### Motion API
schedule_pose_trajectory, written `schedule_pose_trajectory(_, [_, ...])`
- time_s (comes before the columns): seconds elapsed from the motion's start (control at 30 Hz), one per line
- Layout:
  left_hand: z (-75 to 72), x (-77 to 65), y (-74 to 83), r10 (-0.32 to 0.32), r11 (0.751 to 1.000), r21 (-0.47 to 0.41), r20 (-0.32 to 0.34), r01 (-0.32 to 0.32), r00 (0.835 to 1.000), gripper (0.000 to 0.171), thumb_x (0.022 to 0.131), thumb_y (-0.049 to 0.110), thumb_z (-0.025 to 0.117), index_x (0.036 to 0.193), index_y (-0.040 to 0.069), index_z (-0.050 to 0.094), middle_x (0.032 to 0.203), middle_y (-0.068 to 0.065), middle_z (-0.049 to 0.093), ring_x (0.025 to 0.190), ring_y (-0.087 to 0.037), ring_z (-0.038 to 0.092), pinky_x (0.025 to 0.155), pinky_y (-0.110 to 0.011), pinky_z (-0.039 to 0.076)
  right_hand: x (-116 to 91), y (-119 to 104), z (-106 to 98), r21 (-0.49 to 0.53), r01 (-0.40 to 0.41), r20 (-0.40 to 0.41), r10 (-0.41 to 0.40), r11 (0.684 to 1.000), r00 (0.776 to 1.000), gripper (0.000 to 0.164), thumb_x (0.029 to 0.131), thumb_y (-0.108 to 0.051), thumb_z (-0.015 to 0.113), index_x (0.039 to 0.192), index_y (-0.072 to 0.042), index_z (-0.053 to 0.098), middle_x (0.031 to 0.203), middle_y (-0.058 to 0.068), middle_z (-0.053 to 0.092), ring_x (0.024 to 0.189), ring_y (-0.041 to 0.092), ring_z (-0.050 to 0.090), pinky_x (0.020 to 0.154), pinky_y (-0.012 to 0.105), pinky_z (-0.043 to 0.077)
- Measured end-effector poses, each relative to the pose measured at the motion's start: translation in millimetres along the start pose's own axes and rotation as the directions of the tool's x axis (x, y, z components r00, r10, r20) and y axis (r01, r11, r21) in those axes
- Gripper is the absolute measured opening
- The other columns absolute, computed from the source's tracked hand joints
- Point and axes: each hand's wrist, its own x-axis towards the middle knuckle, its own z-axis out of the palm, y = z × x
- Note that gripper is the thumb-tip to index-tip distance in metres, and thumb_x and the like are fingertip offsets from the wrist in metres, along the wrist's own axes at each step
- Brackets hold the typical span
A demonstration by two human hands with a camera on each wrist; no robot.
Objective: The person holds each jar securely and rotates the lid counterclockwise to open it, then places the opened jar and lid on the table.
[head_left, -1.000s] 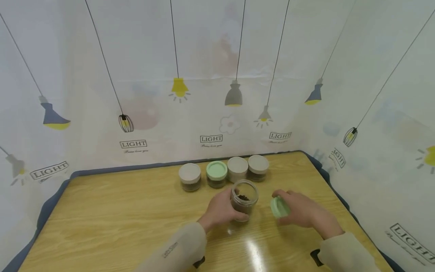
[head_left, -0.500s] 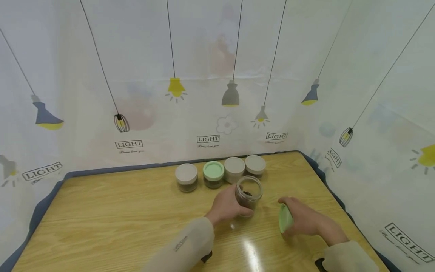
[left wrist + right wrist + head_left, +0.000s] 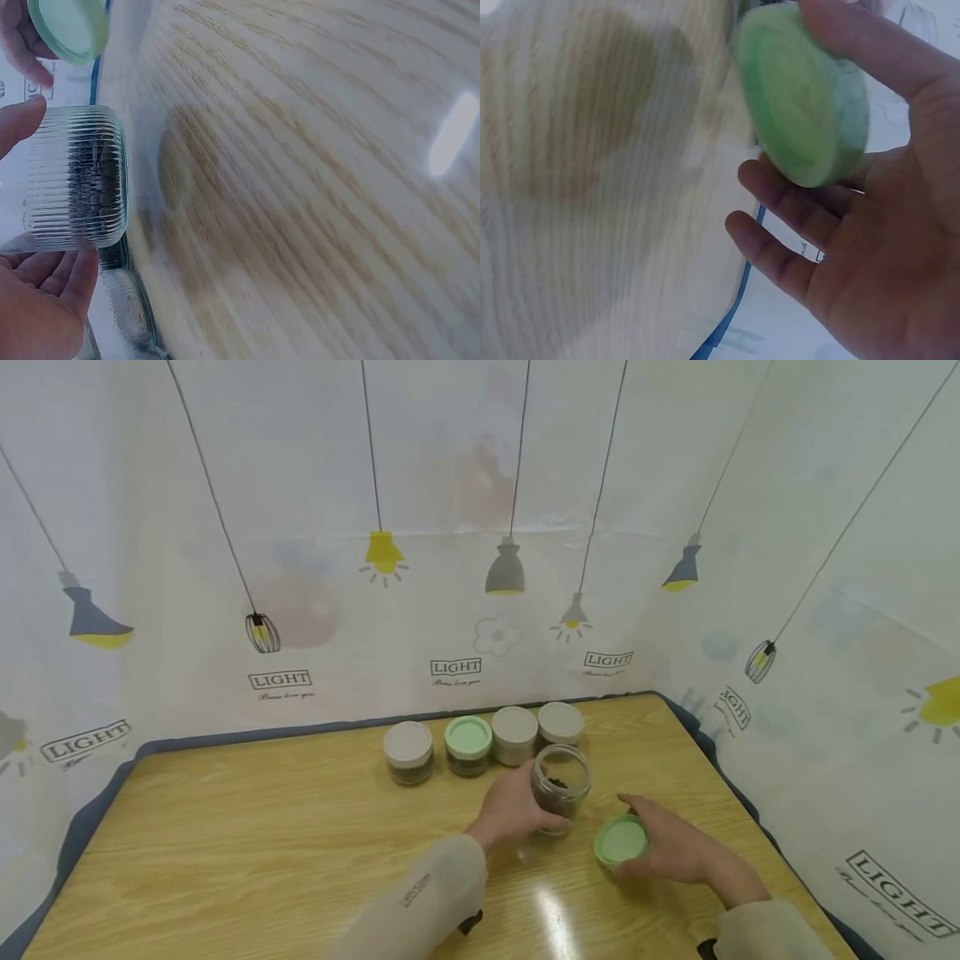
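My left hand grips a lidless ribbed glass jar round its side. Dark contents fill the lower part of the jar, as the left wrist view shows through the glass; that view also shows the jar raised off the table. To its right, my right hand holds a pale green lid by its edge, between thumb and fingers, apart from the jar. In the right wrist view the lid is tilted, with its recessed face showing, and two fingers spread away below it.
Behind the hands stand several lidded jars in a row: a white-lidded jar at left, a green-lidded jar, then two more with white lids, one at the right end. The wooden table ends at a printed curtain.
The left hand has carried the open jar a little right and away from me. The right hand has shifted slightly right and down, turning the green lid on edge, then flatter again.
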Motion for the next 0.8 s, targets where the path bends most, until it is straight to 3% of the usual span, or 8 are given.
schedule_pose_trajectory(0.17, [12.1,8.9,5.5,-0.001,0.999,-0.041,-0.013,0.001,1.000,0.086,0.061,0.045,0.090,0.135,0.022,0.051,0.124,0.007,0.064,0.116,-0.018,0.060,0.100,-0.039,0.048,-1.6,8.1,3.9,-0.098,0.020,-0.072,-0.027,0.995,0.997,0.090,0.068,-0.047,0.083,0.137,0.000,0.049,0.128,0.019,0.052,0.106,0.030,0.057,0.082,0.051,0.050])
schedule_pose_trajectory(0.33, [21.7,17.7,9.4,-0.011,0.999,-0.048,-0.026,0.010,1.000,0.089,0.061,0.044,0.090,0.137,0.020,0.050,0.126,0.005,0.063,0.117,-0.018,0.059,0.101,-0.038,0.047,-0.9,15.7,6.8,-0.181,0.022,-0.085,-0.038,0.983,0.996,0.086,0.064,-0.038,0.087,0.133,-0.002,0.051,0.130,0.019,0.055,0.112,0.037,0.057,0.088,0.061,0.045])
schedule_pose_trajectory(0.53, [29.1,23.7,14.6,-0.031,0.999,-0.038,-0.028,0.030,0.999,0.091,0.062,0.045,0.090,0.138,0.017,0.049,0.127,0.001,0.063,0.117,-0.021,0.060,0.100,-0.039,0.048,0.6,20.4,10.3,-0.203,-0.006,-0.083,-0.011,0.979,0.996,0.089,0.058,-0.034,0.091,0.130,0.000,0.052,0.126,0.017,0.061,0.108,0.035,0.059,0.088,0.057,0.047])
schedule_pose_trajectory(0.8, [41.5,30.1,25.6,-0.033,0.999,-0.023,-0.057,0.031,0.998,0.093,0.063,0.043,0.090,0.142,0.019,0.046,0.130,-0.002,0.062,0.119,-0.024,0.059,0.101,-0.039,0.048,1.1,23.9,19.2,-0.182,-0.053,-0.100,0.035,0.982,0.994,0.090,0.056,-0.041,0.093,0.126,0.000,0.052,0.116,0.012,0.062,0.101,0.027,0.059,0.084,0.049,0.051])
